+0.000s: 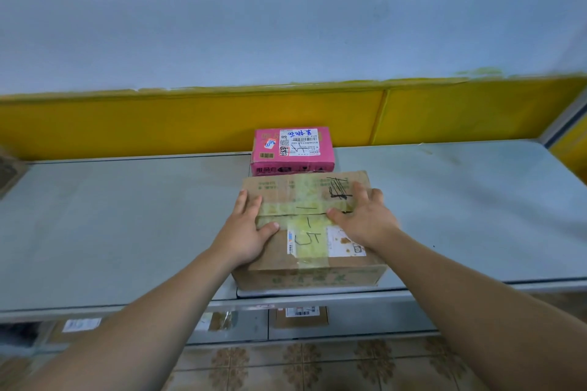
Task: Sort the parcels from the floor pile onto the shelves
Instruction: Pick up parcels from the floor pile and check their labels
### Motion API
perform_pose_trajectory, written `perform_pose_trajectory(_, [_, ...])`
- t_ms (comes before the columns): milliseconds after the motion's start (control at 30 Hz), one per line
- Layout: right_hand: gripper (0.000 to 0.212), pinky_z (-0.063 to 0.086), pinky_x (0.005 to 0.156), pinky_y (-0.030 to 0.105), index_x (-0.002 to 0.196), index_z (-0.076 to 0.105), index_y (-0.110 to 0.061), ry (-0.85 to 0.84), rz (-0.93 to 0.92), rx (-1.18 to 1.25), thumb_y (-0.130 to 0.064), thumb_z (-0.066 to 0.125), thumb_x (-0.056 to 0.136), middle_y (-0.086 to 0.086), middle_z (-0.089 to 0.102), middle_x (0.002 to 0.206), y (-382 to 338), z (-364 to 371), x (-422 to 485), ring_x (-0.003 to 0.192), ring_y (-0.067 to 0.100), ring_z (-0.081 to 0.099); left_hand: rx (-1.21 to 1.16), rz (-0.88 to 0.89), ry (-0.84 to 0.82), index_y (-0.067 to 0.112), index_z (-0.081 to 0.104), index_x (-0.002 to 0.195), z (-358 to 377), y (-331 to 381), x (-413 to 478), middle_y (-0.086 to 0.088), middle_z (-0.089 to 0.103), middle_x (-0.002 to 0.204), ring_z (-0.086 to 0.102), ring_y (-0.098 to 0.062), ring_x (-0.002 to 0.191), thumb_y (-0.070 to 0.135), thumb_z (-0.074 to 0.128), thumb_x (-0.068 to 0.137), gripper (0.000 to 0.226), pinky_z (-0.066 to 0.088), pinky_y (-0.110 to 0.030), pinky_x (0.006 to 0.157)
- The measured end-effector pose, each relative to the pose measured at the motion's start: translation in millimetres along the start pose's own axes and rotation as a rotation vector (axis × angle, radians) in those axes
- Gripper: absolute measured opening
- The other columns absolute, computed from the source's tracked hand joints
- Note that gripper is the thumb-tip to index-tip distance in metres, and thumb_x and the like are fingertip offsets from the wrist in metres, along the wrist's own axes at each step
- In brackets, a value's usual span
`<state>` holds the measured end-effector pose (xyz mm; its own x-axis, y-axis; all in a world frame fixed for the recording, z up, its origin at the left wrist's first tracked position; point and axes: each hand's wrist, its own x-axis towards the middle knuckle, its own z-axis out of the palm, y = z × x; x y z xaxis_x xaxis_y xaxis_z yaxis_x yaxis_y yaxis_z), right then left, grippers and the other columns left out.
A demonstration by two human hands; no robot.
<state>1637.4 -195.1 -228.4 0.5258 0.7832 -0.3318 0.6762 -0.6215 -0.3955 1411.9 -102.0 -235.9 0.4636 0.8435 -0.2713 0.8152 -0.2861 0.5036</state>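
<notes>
1. Our brown box (313, 232) sits on the top shelf (127, 225), near its front edge.
2. Our left hand (249, 232) lies flat on the box's top left, fingers straight and thumb spread, clasping nothing.
3. Our right hand (365, 222) rests flat on the top right, fingers spread, likewise released.
4. A pink box (292, 149) stands just behind; whether they touch, we cannot tell.
5. A parcel (301, 316) lies on the shelf below.
</notes>
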Motion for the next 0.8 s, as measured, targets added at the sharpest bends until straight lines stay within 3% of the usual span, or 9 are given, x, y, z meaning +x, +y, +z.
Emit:
perform_pose_trajectory(200, [0.086, 0.043, 0.102, 0.049, 0.154, 0.012, -0.031, 0.01, 0.002, -0.065, -0.074, 0.044, 0.086, 0.008, 0.023, 0.153, -2.7, -1.5, -0.4, 0.131, 0.036, 0.042, 0.007, 0.01, -0.017, 0.023, 0.014, 0.155, -3.0, -2.7, 2.6, 0.004, -0.012, 0.162, 0.011, -0.021, 0.149, 0.054, 0.05, 0.093, 0.078, 0.019, -0.037, 0.119])
perform_pose_trajectory(400, [0.086, 0.026, 0.115, 0.051, 0.156, 0.018, -0.021, 0.105, -0.043, -0.169, -0.071, 0.041, 0.09, 0.009, 0.013, 0.163, -27.0, -31.2, 18.6, 0.148, 0.03, 0.017, 0.009, 0.101, 0.03, 0.02, 0.032, 0.149, -35.2, 0.5, 20.1, -0.003, 0.028, 0.152, 0.032, -0.022, 0.139, 0.049, 0.053, 0.093, 0.066, 0.028, -0.034, 0.112])
perform_pose_trajectory(600, [0.08, 0.031, 0.113, 0.05, 0.155, 0.022, -0.018, 0.125, -0.088, -0.137, -0.065, 0.042, 0.093, 0.011, 0.025, 0.159, -51.3, -44.4, 55.3, 0.144, 0.032, 0.026, -0.019, 0.075, 0.029, 0.023, 0.035, 0.148, -56.0, 2.4, 57.9, -0.006, 0.034, 0.151, 0.035, -0.025, 0.138, 0.047, 0.05, 0.096, 0.059, 0.03, -0.036, 0.111])
perform_pose_trajectory(800, [0.075, 0.038, 0.11, 0.049, 0.153, 0.026, -0.018, 0.0, -0.149, -0.15, -0.061, 0.045, 0.094, 0.014, 0.04, 0.147, -58.8, -41.3, 127.7, 0.135, 0.032, 0.039, -0.143, -0.025, 0.054, 0.024, 0.044, 0.143, -60.1, 9.6, 116.1, -0.009, 0.042, 0.147, 0.041, -0.027, 0.134, 0.035, 0.055, 0.097, 0.048, 0.035, -0.035, 0.11])
